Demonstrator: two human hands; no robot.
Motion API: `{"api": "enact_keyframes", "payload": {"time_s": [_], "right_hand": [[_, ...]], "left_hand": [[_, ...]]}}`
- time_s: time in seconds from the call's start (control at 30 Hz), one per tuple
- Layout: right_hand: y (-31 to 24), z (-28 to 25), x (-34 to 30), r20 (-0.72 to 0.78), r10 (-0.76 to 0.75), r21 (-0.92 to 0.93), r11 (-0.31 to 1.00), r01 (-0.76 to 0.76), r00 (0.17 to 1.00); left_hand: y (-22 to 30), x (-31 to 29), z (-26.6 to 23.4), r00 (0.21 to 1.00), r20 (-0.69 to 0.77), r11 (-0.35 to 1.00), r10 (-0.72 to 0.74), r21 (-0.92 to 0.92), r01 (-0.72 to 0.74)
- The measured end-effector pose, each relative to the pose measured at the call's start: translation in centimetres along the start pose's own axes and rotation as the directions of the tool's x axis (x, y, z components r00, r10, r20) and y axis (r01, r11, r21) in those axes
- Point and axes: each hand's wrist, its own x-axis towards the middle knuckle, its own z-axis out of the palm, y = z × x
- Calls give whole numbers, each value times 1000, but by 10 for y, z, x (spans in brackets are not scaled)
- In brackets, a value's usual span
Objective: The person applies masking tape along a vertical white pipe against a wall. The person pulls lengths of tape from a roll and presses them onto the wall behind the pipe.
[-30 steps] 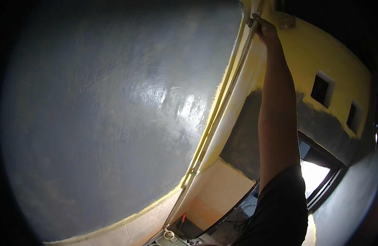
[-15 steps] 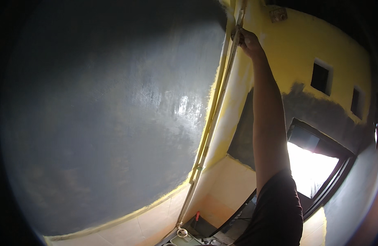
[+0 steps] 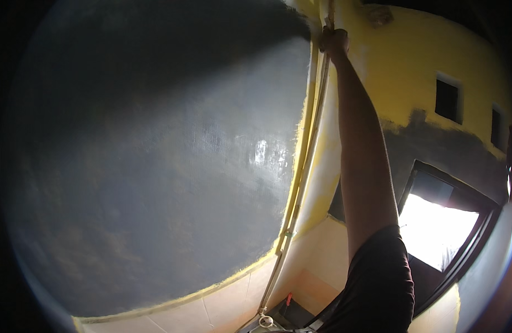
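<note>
My right hand (image 3: pixel 336 43) reaches high into the upper middle, the bare arm stretched up from a dark sleeve (image 3: pixel 378 277). Its fingers are closed at a thin pipe (image 3: pixel 275 272) that runs down the wall corner. Shadow hides whether they grip the pipe or some small thing against it. Left of the hand spreads a large dark grey painted wall (image 3: pixel 156 166), shiny in one patch, with a rough yellow strip (image 3: pixel 296 188) along its edge. My left hand is out of sight.
On the right, a yellow wall (image 3: pixel 400 66) has two small dark openings (image 3: pixel 449 99) above a bright window (image 3: pixel 439 233) in a dark frame. Pale tiles (image 3: pixel 228 302) line the bottom. Low down are a red-handled object (image 3: pixel 289 299) and a white round fitting (image 3: pixel 266 321).
My right hand has risen a little along the corner and its fingers have turned more into shadow. The view has shifted, moving the walls and window rightward. The wall's upper shadow reaches lower.
</note>
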Motion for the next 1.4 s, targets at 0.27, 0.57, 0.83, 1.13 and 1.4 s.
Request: {"api": "enact_keyframes", "payload": {"time_s": [0.27, 0.57, 0.83, 1.13, 1.4], "right_hand": [[2, 17, 71, 24, -82, -240, 967, 85, 996], [19, 16, 51, 307, 200, 568, 746, -348, 930], [45, 16, 28, 204, -145, 638, 770, -19, 968], [72, 27, 55, 87, 27, 697, 712, -80, 996], [128, 1, -67, -400, 179, 486, 873, 42, 899]], "left_hand": [[8, -1, 9, 1000, -3, 1000, -21, -2, 21], [15, -14, 14, 996, -60, 998, -70, -4, 70], [24, -10, 16, 997, -50, 998, -60, 21, 61], [34, -6, 21, 998, -41, 999, -45, 28, 46], [35, -13, 26, 998, -52, 999, -46, 22, 47]]}}
